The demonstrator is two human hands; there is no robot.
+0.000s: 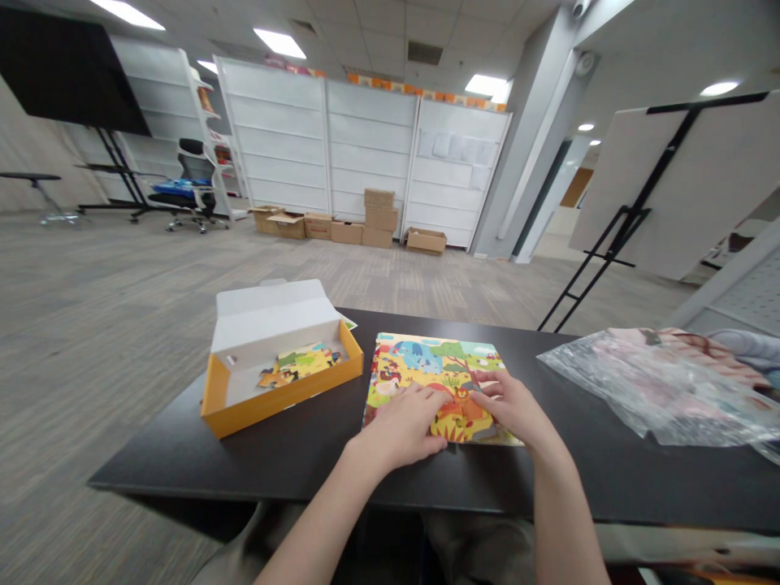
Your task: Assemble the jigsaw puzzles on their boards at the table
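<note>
Hands and illustrated puzzle board on a dark desk (292, 467). The brightly printed puzzle board (420, 357) lies flat near the middle of the desk, close to the person, where both arms reach it with bent elbows. The left hand (399, 422) rests palm down across its near left part, fingers extended and loosely spread, a placement that probably steadies the board. The right hand (517, 406) comes in from the right with fingers parted and slightly curved over the lion picture; neither hand appears to pinch anything, though the undersides of the fingers are hidden. To the left, apart from the board, stands a yellow box (292, 400), its white lid (271, 313) raised at the far side, so that the interior lies accessible from the near side. Inside are colourful loose pieces (298, 364), presumably kept there to prevent scattering. At right, a clear plastic bag (639, 390) with pinkish contents lies beyond the right hand, leaving the board unobstructed.
</note>
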